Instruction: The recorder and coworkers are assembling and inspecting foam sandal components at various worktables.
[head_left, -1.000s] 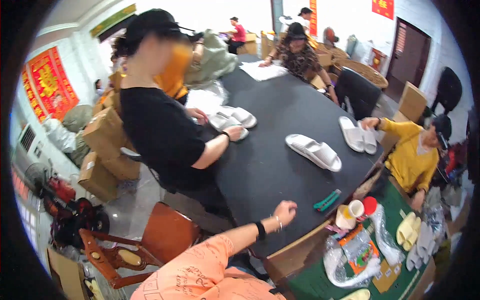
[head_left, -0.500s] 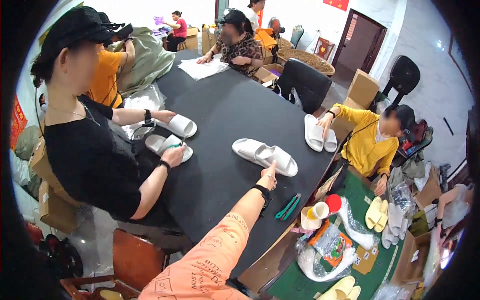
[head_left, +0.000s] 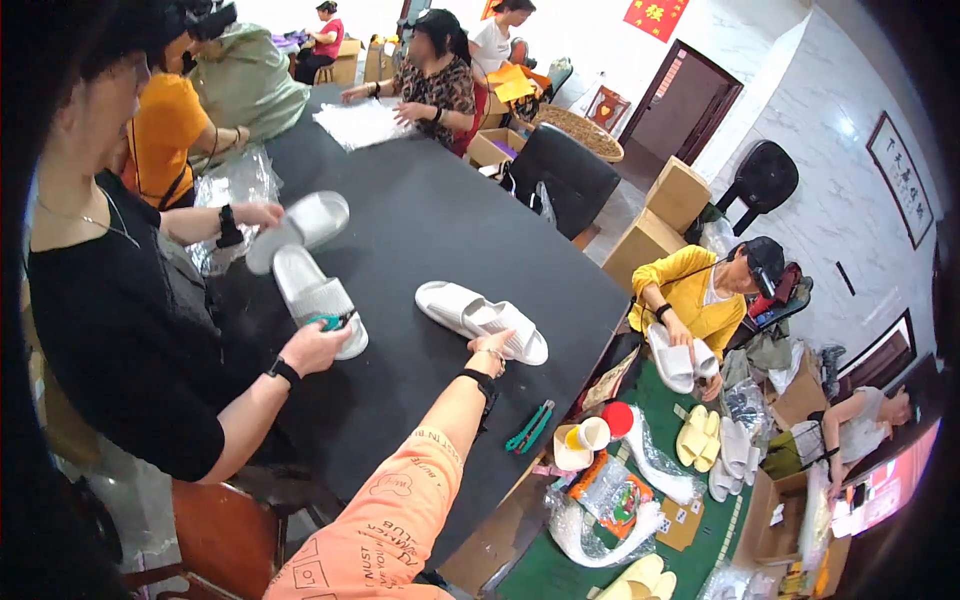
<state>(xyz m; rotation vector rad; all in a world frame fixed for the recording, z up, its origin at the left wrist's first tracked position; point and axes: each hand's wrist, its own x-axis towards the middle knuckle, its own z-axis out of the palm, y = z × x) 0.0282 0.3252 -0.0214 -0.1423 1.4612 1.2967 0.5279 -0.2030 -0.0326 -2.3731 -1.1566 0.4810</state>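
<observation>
The right hand (head_left: 493, 347) reaches across the black oval bench (head_left: 440, 230) and touches the pair of white foam slippers (head_left: 480, 318) lying near its right edge. Fingers appear loosely curled, their grip unclear. Left hand not visible.

Matt black bench (head_left: 420, 230), smooth with a dull sheen. The white slippers (head_left: 480, 318) look like soft moulded foam, ribbed across the strap. Far along, crinkly clear plastic bags (head_left: 235, 185) catch the light. Near right, plain brown cardboard boxes (head_left: 660, 215), matt.
</observation>
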